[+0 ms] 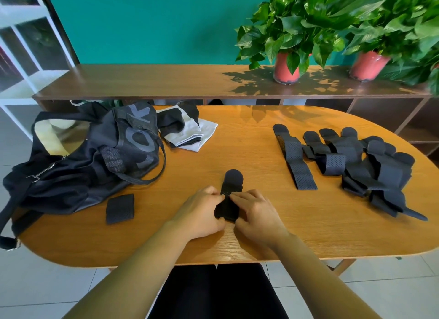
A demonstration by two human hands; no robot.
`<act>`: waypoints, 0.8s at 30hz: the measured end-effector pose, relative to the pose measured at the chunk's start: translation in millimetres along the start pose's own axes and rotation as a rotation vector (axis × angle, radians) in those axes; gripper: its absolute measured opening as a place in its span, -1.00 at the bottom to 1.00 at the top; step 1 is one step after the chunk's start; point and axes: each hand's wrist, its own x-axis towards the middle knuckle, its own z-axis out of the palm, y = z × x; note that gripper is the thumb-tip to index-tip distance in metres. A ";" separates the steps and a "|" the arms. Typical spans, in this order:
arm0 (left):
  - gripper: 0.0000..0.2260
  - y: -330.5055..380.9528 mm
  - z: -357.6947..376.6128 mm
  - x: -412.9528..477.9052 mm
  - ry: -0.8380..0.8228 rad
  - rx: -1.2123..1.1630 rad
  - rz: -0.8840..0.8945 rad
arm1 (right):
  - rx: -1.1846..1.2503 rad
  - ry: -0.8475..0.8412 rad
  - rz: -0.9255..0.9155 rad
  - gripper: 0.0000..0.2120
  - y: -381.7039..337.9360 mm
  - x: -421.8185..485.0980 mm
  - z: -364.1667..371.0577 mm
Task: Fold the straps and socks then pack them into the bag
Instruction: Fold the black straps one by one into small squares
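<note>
Left hand (202, 211) and right hand (257, 214) pinch the part-folded strap (232, 181) lying between them.

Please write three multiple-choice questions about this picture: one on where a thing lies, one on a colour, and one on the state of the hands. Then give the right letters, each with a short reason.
1. Where on the table does the pile of unfolded straps lie?
A. at its right end
B. at its left end
C. at its near edge, in the middle

2. What colour are the plant pots?
A. blue
B. red
C. white

3. What are the left hand and the right hand doing?
A. lying flat and idle
B. hanging in the air with nothing in them
C. both gripping the centre strap

Answers:
1 A: the pile spreads over the right end of the table.
2 B: the pots under the leaves are red.
3 C: the fingers of both hands curl on the one strap between them.
</note>
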 end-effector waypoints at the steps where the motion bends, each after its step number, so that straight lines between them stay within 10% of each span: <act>1: -0.53 -0.3 -0.3 -2.5 -0.005 0.002 0.015 | -0.016 0.008 -0.020 -0.50 0.2 -2.0 0.1; 24: -0.90 -9.3 12.7 13.0 0.137 -0.220 0.035 | 0.432 0.106 0.210 -0.78 11.6 -2.1 -0.1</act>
